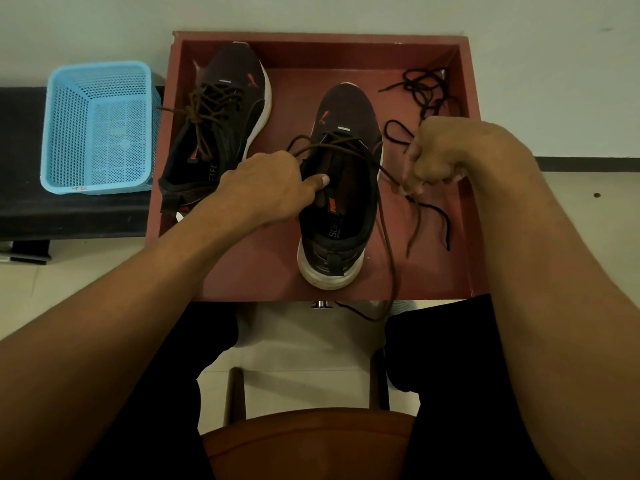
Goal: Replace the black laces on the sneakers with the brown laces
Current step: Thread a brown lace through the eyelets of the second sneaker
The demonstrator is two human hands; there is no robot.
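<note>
Pale wall and light floor tiles framed a shallow red-brown wooden tray (311, 38) on my feed. At its far left lay a dark mesh sneaker (228, 109) with a white sole and orange logo, tilted on its side and fully laced in brown. A matching second sneaker (343, 202) stood upright mid-tray, heel toward the person. Its long brown lace (388, 244) was threaded only through the front eyelets and trailed over the tray's near edge. The left hand (266, 188) gripped this second sneaker's left side, thumb pressed inside against the tongue. The right hand (446, 150), just right of the shoe, was curled tight around the brown lace. A loose black strand (447, 233) ran close by it, and I could not tell whether it was gripped too. Tangled black laces (424, 86) lay in the tray's far right corner. A light-blue perforated plastic basket (100, 126) sat on a black bench (20, 161) left of the tray
</note>
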